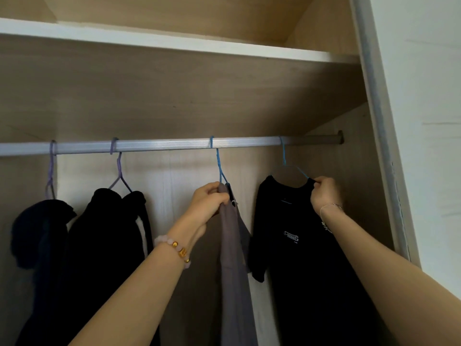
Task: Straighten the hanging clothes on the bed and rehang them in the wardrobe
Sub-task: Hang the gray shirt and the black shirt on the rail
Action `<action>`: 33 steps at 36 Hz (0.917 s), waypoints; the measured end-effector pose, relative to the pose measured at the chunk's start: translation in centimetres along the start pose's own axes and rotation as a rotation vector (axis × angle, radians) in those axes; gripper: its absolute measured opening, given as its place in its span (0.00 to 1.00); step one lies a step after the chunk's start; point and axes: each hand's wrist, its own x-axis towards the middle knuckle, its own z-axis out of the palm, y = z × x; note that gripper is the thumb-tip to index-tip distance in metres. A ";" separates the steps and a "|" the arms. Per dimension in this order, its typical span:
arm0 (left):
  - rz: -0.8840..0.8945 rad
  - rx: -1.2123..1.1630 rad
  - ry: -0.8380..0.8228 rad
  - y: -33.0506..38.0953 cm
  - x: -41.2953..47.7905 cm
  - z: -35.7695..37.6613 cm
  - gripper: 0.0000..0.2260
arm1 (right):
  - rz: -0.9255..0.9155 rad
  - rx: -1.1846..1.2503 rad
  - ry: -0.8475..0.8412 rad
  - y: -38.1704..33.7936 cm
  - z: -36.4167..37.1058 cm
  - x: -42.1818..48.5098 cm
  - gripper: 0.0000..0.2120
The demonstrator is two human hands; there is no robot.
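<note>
A silver rail (162,145) runs across the wardrobe. A grey garment (233,245) hangs from it on a blue hanger (219,166), and my left hand (207,203) grips the top of that garment just under the hook. To the right hangs a black T-shirt (299,258) with white lettering, on a second blue hanger (284,161). My right hand (325,193) pinches its right shoulder at the hanger's end.
Two dark garments (104,245) hang on purple hangers (119,171) at the left of the rail. A white shelf (174,43) spans above. The wardrobe's side panel (369,171) and white door frame (389,171) close in at the right.
</note>
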 end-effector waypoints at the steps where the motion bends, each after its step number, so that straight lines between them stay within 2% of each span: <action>1: 0.000 0.000 -0.001 0.0 0.1 0.3 0.12 | 0.011 -0.003 0.003 0.0 -0.2 0.1 0.15; 11: 0.033 0.031 -0.027 -0.2 0.1 1.7 0.12 | 0.040 0.031 -0.053 -0.3 -0.9 -0.2 0.16; 18: 0.011 0.110 -0.048 -0.1 -1.0 0.6 0.26 | 0.019 0.068 -0.129 -0.6 -0.9 -0.7 0.16; 21: 0.031 0.156 -0.078 0.3 -2.1 -0.2 0.28 | -0.118 -0.104 -0.091 -1.7 -1.4 -2.2 0.18; 23: 0.049 0.192 -0.093 0.6 -3.0 -0.9 0.29 | -0.258 -0.185 -0.002 -2.6 -1.6 -3.5 0.19; 26: 0.124 0.269 -0.105 1.2 -4.8 -2.4 0.29 | -0.412 -0.154 0.070 -4.9 -1.4 -5.6 0.18; 30: 0.265 0.420 -0.037 2.1 -6.8 -5.4 0.24 | -0.482 -0.034 -0.034 -8.9 -0.3 -8.3 0.15; 33: 0.372 0.578 0.099 3.1 -7.6 -8.8 0.20 | -0.447 0.094 -0.175 -11.6 1.4 -10.1 0.17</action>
